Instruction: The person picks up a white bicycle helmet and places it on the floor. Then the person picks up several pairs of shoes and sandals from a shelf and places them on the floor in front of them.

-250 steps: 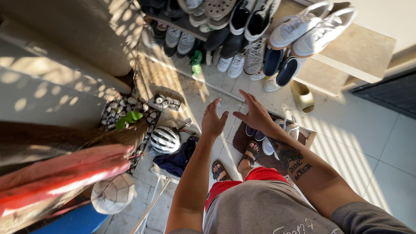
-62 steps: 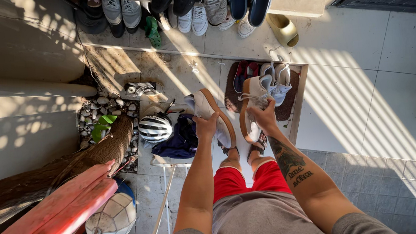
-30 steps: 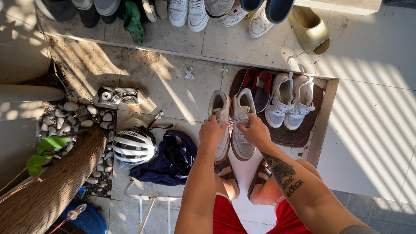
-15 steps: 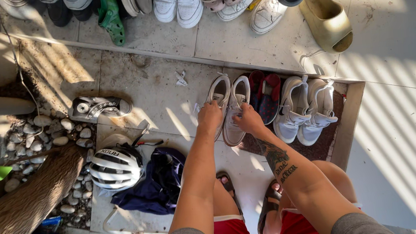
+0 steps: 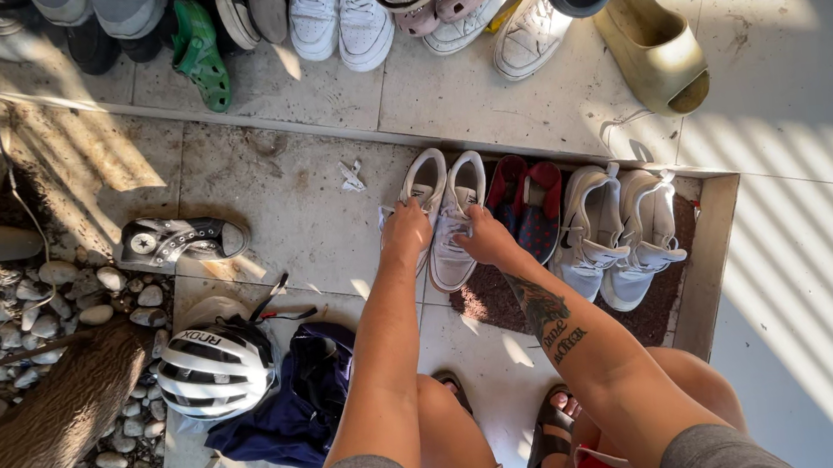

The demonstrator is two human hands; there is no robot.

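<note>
White sneakers: a pair side by side on the floor, left sneaker (image 5: pixel 420 195) and right sneaker (image 5: pixel 456 218) touching, toes pointing away, at the left edge of the brown mat (image 5: pixel 645 316).
Left hand (image 5: pixel 404 232): closed on the heel of the left sneaker.
Right hand (image 5: pixel 478 239): fingers curled on the heel of the right sneaker.
Beside them: red slippers (image 5: pixel 526 199), then a pale grey pair (image 5: pixel 617 231) on the mat.
Further left: striped helmet (image 5: pixel 215 366), navy cloth (image 5: pixel 297 415), black high-top (image 5: pixel 179 242).
</note>
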